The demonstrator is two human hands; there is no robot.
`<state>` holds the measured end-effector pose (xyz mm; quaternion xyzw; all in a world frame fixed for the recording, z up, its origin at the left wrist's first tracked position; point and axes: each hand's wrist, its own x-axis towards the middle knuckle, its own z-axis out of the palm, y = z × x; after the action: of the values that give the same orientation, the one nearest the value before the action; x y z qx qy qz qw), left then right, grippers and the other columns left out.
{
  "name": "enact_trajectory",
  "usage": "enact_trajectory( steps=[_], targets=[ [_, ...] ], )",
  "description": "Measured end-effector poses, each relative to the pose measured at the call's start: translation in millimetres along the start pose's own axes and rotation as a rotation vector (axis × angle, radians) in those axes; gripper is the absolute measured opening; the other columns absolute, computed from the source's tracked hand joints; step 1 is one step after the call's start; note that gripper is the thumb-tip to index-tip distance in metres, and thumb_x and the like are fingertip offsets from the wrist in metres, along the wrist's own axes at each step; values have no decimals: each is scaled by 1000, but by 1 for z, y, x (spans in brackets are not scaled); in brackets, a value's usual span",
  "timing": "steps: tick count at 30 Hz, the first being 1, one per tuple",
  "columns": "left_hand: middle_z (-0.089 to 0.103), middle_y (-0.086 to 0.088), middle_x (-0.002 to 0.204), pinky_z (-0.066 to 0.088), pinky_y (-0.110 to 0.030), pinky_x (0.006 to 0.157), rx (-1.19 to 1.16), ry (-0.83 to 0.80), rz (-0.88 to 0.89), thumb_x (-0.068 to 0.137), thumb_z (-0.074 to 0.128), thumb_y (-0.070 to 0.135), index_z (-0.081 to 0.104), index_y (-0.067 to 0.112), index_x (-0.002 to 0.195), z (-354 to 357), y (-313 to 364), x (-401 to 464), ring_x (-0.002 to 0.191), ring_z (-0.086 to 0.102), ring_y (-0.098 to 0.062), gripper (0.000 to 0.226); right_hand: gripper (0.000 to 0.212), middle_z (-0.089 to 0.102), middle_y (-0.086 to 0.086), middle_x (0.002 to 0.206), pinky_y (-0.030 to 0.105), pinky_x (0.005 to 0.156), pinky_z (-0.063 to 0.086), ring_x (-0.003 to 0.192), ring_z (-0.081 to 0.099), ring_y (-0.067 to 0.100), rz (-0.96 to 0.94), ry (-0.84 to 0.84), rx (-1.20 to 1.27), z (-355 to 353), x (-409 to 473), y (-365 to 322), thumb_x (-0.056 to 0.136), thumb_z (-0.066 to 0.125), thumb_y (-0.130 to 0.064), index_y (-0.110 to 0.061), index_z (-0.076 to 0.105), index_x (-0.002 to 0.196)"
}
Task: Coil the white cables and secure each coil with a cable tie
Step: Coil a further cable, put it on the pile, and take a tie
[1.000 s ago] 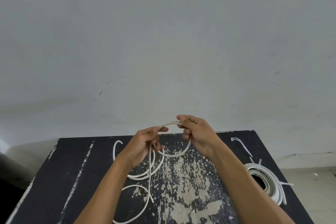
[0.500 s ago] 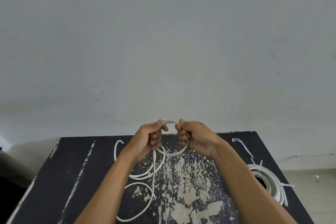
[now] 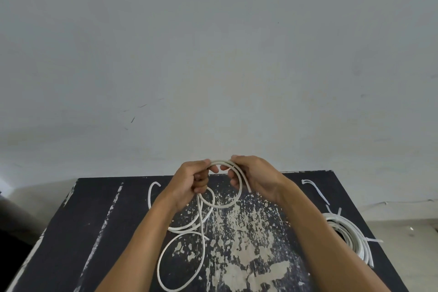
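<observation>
The left hand (image 3: 187, 185) is raised above the far part of the table, its fingers curled round the white cable (image 3: 222, 205) where the loop begins. Just beside it, the right hand (image 3: 254, 179) grips the same cable from the other side, thumb on top and fingers tucked under, so the two hands hold a small round loop between them — its top arc runs from one thumb to the other and its lower arc hangs free under the fingers. A short cut end of the cable pokes out below the right hand.

From the left hand the rest of the cable drops to the table (image 3: 83, 232) and sprawls there in loose curves: two or three strands sweep under the left forearm, a larger oval loop lies nearer the person, and the other end curls up like a hook to the left.

The table is black, with worn pale patches in the middle. On its right edge sits a finished coil (image 3: 350, 236) of white cable with tie tails sticking out; beyond it lie a few loose cable ties (image 3: 316, 191). A plain grey wall (image 3: 213, 54) stands behind.
</observation>
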<state>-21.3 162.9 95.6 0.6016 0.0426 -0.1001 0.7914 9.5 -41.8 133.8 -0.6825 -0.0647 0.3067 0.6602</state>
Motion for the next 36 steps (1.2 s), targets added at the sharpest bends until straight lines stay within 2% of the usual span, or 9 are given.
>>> enact_trajectory(
  steps=[5,9,12,15,21,24,28,32,36],
  targets=[
    [22,6,56,26,-22,44,105,-71,-17,97,60,31,75,9,77,5,4,1,47,19,-10,33,54,49,-6,63,20,50,40,51,42,7,61,9,-102,9,1,-4,110,37,-42,-5,75,97],
    [39,3,58,43,-27,57,114,-92,-33,94,60,48,75,12,81,1,-3,-2,49,37,-14,40,44,32,-7,59,22,47,28,49,25,9,43,48,128,11,2,0,110,40,-36,-13,55,75],
    [55,-1,68,48,-36,80,89,-127,-40,98,50,56,72,15,86,-8,-15,-7,69,59,-21,48,44,29,-7,59,22,47,27,47,23,9,-13,83,300,7,3,-1,111,40,-34,-14,51,73],
    [62,-2,80,52,-38,87,136,-110,-33,92,54,56,68,12,93,-8,-24,-11,85,61,-23,46,45,26,-7,60,23,49,27,48,22,9,-59,129,373,5,3,0,109,41,-42,-14,49,74],
    [42,-4,60,54,-38,83,-121,-38,31,104,43,24,61,4,91,6,-29,-16,75,69,-31,29,45,27,-8,62,27,56,32,53,25,10,-159,186,186,9,3,9,101,53,-52,-21,42,71],
    [40,0,60,50,-32,59,-296,-27,60,99,50,21,64,-1,103,14,-26,-15,52,53,-18,26,41,49,-5,70,26,65,41,59,42,8,-173,225,86,9,2,12,107,48,-41,-15,62,78],
    [37,2,60,30,-21,43,-201,45,85,103,47,11,72,0,114,13,-22,-12,46,25,-8,29,34,67,-2,87,27,73,47,76,57,11,-165,271,-180,0,-1,10,109,46,-26,-19,77,98],
    [35,2,58,27,-19,43,-86,26,95,104,50,12,78,7,105,12,-16,-12,46,23,-8,28,34,62,-3,73,28,62,47,64,56,13,-170,203,-209,0,-4,5,106,49,-32,-15,76,97],
    [37,1,59,25,-19,44,32,-3,91,98,59,23,59,-17,110,16,-12,-11,47,22,-10,42,39,55,-7,62,27,55,43,55,48,11,-167,195,-240,5,-2,7,106,51,-39,-10,69,86]
  ],
)
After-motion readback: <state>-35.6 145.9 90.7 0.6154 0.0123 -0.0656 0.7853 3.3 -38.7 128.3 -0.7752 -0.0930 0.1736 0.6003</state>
